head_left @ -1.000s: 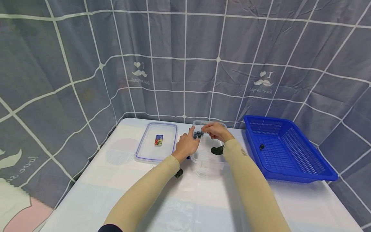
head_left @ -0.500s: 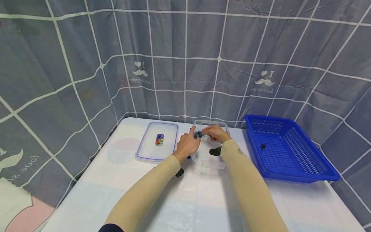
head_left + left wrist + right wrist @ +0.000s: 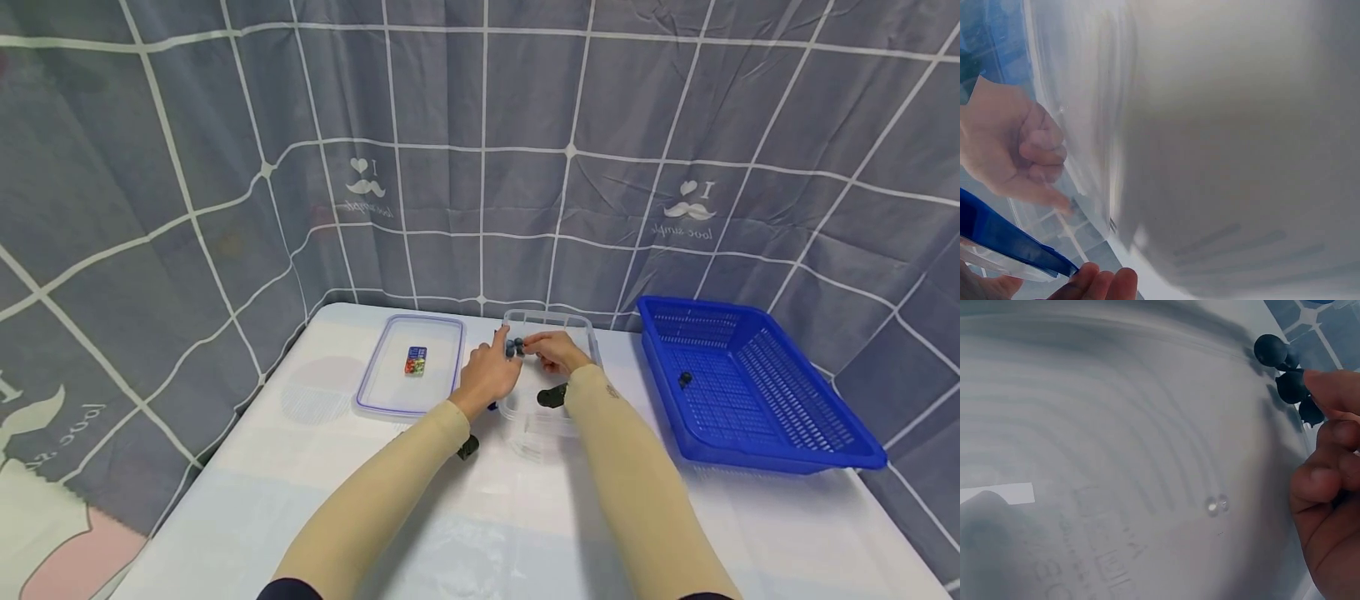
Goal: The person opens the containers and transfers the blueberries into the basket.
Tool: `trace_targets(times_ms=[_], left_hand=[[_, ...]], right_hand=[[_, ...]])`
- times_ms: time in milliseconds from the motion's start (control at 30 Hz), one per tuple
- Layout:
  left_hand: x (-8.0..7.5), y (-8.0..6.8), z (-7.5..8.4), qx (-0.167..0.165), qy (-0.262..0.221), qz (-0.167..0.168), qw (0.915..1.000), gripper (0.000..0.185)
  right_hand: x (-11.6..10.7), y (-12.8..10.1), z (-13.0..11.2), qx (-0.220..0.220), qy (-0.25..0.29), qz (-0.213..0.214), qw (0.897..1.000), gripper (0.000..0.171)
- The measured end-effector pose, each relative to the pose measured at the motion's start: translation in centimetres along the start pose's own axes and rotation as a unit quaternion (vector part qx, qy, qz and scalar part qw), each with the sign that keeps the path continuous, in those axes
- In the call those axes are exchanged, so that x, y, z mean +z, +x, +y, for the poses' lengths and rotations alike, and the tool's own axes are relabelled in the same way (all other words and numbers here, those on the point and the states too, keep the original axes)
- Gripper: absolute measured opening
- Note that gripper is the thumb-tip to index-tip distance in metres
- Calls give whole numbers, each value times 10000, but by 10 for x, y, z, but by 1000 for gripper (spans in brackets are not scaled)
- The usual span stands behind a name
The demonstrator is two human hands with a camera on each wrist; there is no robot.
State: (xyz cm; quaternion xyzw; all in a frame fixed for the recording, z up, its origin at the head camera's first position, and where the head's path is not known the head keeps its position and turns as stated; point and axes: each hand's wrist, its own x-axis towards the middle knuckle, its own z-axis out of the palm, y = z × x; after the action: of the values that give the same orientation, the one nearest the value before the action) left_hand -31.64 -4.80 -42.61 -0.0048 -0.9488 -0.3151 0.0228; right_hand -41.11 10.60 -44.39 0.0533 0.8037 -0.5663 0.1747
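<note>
A small cluster of dark blue berries (image 3: 514,346) hangs just inside the left rim of a clear plastic container (image 3: 581,323) at the back of the table. My right hand (image 3: 551,350) pinches the cluster with fingertip and thumb. In the right wrist view the berries (image 3: 1285,369) show against the container wall beside my fingertips (image 3: 1335,390). My left hand (image 3: 489,373) is curled at the container's left edge, where a blue latch (image 3: 1010,240) sits between thumb and fingertips (image 3: 1107,284). Whether it touches the berries is hidden.
A clear lid (image 3: 382,392) with a small coloured sticker (image 3: 415,360) lies left of the container. To the right stands a blue mesh basket (image 3: 780,454) holding one dark berry (image 3: 684,379). A grey grid-patterned cloth (image 3: 480,167) hangs behind and beside the white table (image 3: 487,517).
My right hand has drawn slightly nearer to the left hand with the berries. The left hand stays where it was at the container's edge.
</note>
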Motion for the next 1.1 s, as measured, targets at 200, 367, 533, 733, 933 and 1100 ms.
trace_targets(times_ms=[200, 367, 533, 733, 933, 1100], left_hand=[[-1, 0, 0, 11, 70, 48, 10000, 62], [-2, 0, 1, 47, 74, 40, 10000, 62], [-3, 1, 1, 34, 54, 40, 10000, 62], [-2, 1, 1, -15, -23, -1, 10000, 63], [-1, 0, 2, -26, -50, 1, 10000, 63], [0, -1, 1, -42, -34, -10, 10000, 63]], right_hand=[[3, -2, 1, -84, 32, 99, 9999, 35], [5, 0, 2, -118, -19, 216, 9997, 35], [7, 5, 3, -175, -131, 341, 9992, 32], [8, 6, 5, -203, -366, 410, 9983, 30], [8, 4, 5, -118, -449, 444, 9979, 31], [7, 0, 4, -128, -506, 324, 9981, 26]])
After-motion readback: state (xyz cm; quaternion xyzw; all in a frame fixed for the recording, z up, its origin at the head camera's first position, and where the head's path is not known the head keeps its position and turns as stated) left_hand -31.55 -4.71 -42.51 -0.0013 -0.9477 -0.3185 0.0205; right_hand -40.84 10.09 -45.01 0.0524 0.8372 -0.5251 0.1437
